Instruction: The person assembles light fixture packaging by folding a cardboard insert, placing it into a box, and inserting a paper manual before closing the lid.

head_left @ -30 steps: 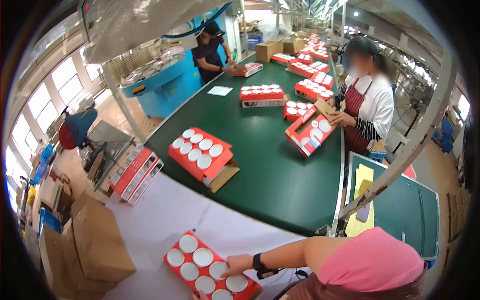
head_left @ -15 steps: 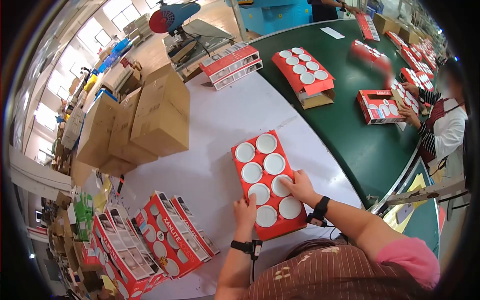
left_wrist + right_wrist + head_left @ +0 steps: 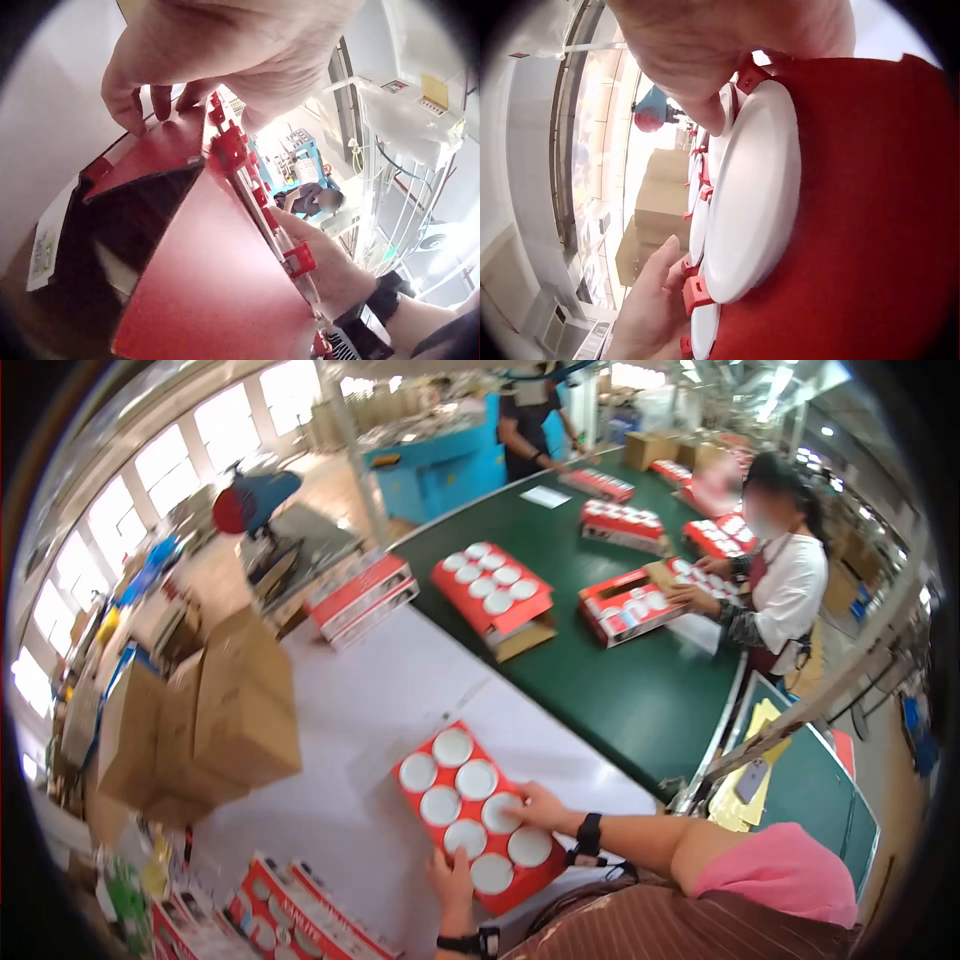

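A red carton (image 3: 468,761) lies over the white table in front of me, with several round white discs (image 3: 452,748) set in two rows in its upper face. My left hand (image 3: 452,882) grips its left side, the thumb up by a disc. On the opposite edge my right hand (image 3: 543,807) holds the carton, thumb over a disc; the right wrist view shows that hand (image 3: 742,45) close above the white discs (image 3: 754,195). At the near end, an open red flap (image 3: 217,277) shows in the left wrist view, with a dark hollow behind it.
Brown cardboard boxes (image 3: 245,700) stand on the white table (image 3: 350,690) at left, printed red cartons (image 3: 300,910) at its near edge. A green conveyor (image 3: 600,710) carries similar cartons (image 3: 490,585). Across it a person (image 3: 785,575) handles another carton (image 3: 630,605). A slanting post (image 3: 810,715) stands right.
The head view swung left and down, then partly back. My left hand, mostly out of view at first, now shows on the carton. The other person's carton has gone from tilted to flatter.
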`<state>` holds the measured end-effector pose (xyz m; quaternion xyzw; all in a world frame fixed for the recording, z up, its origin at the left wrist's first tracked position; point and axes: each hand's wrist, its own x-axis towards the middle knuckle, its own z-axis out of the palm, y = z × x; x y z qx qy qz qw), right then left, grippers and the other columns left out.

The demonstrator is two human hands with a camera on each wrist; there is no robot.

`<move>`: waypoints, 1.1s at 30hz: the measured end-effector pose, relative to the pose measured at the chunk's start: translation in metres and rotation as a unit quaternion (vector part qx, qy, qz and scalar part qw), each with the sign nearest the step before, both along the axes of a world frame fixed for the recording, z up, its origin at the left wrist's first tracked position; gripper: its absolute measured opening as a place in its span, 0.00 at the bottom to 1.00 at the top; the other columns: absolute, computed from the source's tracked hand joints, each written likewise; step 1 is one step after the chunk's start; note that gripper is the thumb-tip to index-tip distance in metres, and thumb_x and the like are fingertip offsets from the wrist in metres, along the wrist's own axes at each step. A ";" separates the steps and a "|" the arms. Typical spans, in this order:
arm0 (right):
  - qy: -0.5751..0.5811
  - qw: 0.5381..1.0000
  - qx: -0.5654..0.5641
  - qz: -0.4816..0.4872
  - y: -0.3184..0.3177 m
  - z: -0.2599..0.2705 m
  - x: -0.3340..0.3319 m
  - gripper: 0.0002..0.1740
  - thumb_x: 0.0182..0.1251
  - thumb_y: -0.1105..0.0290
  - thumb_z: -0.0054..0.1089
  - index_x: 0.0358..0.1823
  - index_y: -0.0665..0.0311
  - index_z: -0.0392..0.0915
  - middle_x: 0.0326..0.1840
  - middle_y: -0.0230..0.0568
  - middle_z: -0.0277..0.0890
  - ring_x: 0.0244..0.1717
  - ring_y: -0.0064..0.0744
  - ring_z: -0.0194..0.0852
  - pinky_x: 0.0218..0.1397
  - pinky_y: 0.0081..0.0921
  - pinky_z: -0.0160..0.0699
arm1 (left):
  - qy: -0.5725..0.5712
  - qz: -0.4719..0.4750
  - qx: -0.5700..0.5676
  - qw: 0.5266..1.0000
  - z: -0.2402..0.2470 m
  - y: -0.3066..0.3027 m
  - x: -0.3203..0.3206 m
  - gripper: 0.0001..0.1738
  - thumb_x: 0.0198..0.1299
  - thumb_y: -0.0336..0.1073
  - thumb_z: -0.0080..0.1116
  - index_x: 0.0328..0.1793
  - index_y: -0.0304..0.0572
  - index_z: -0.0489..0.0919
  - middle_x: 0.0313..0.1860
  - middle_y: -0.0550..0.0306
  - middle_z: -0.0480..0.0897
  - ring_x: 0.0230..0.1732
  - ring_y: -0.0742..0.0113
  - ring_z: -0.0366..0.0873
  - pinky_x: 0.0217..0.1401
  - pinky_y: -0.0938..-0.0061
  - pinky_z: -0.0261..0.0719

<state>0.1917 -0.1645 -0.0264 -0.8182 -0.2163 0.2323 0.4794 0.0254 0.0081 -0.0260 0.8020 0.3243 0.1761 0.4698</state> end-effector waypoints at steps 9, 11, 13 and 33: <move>0.197 0.979 0.046 0.003 -0.014 0.049 -0.014 0.31 0.64 0.62 0.67 0.66 0.65 0.70 0.55 0.39 0.78 0.49 0.23 0.77 0.49 0.25 0.81 | -0.060 0.041 -0.182 0.981 0.050 -0.026 -0.019 0.26 0.64 0.37 0.61 0.61 0.28 0.70 0.51 0.51 0.77 0.51 0.65 0.73 0.56 0.70 0.72; 0.213 0.968 0.126 0.038 -0.012 0.064 -0.022 0.32 0.62 0.64 0.68 0.66 0.66 0.70 0.54 0.39 0.79 0.51 0.24 0.76 0.55 0.25 0.77 | -0.081 0.067 -0.246 0.963 0.044 -0.017 -0.033 0.24 0.64 0.39 0.63 0.58 0.29 0.71 0.43 0.58 0.74 0.44 0.71 0.70 0.49 0.74 0.71; 0.266 0.943 0.189 0.067 -0.004 0.065 -0.033 0.31 0.61 0.71 0.68 0.66 0.66 0.69 0.55 0.39 0.78 0.53 0.26 0.75 0.58 0.27 0.77 | -0.069 0.095 -0.258 0.959 0.054 -0.003 -0.044 0.26 0.66 0.41 0.61 0.61 0.29 0.70 0.47 0.54 0.77 0.48 0.68 0.73 0.53 0.72 0.72; 0.072 0.984 -0.056 0.151 0.126 0.061 -0.142 0.39 0.50 0.56 0.76 0.56 0.72 0.65 0.50 0.57 0.78 0.52 0.49 0.79 0.53 0.37 0.78 | 0.032 0.155 -0.118 0.980 0.025 0.009 -0.181 0.23 0.69 0.47 0.56 0.55 0.31 0.77 0.44 0.51 0.84 0.45 0.65 0.80 0.49 0.69 0.76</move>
